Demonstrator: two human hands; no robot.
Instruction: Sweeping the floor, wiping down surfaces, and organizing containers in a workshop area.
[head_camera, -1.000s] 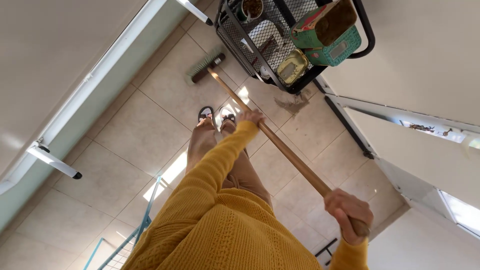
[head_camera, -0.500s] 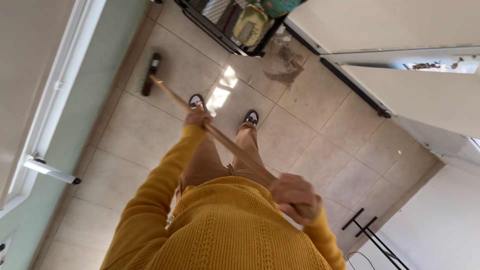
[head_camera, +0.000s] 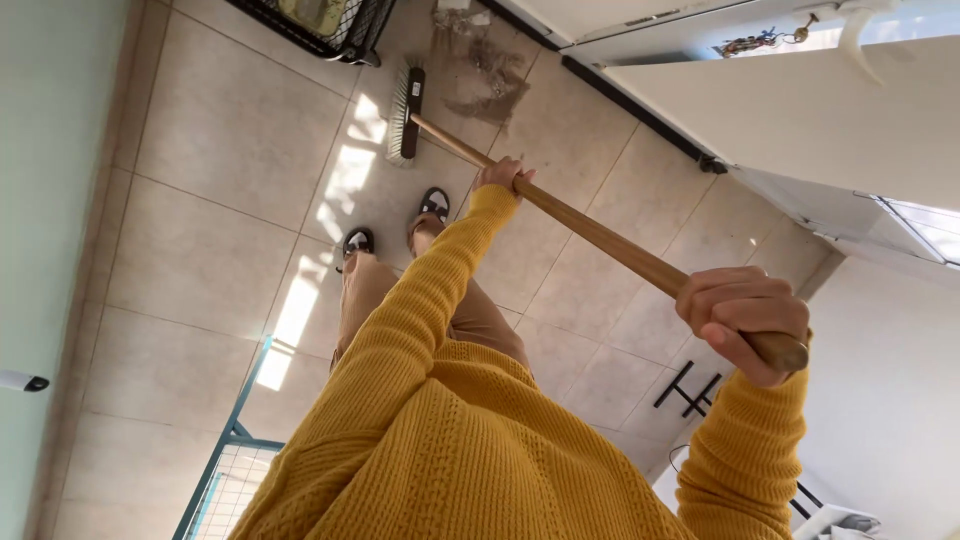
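- broom head (head_camera: 405, 112) sits bristles-down on the beige tiled floor (head_camera: 215, 130), just below the black wire basket (head_camera: 330, 25) and right beside a patch of dust and debris (head_camera: 480, 70)
- wooden broom handle (head_camera: 590, 232) runs diagonally from that head, up-left, down to the lower right, so the long axis points away from the body toward the dirt
- left hand (head_camera: 503, 175) is wrapped around the handle partway down; it's the hand nearer the head, just above the sandalled feet (head_camera: 395, 225)
- right hand (head_camera: 745, 318) is clenched over the very top end of the handle, fingers curled tight, yellow knit sleeve (head_camera: 740, 450) below it
- so the head lies up-left of both grips, well apart from the right one
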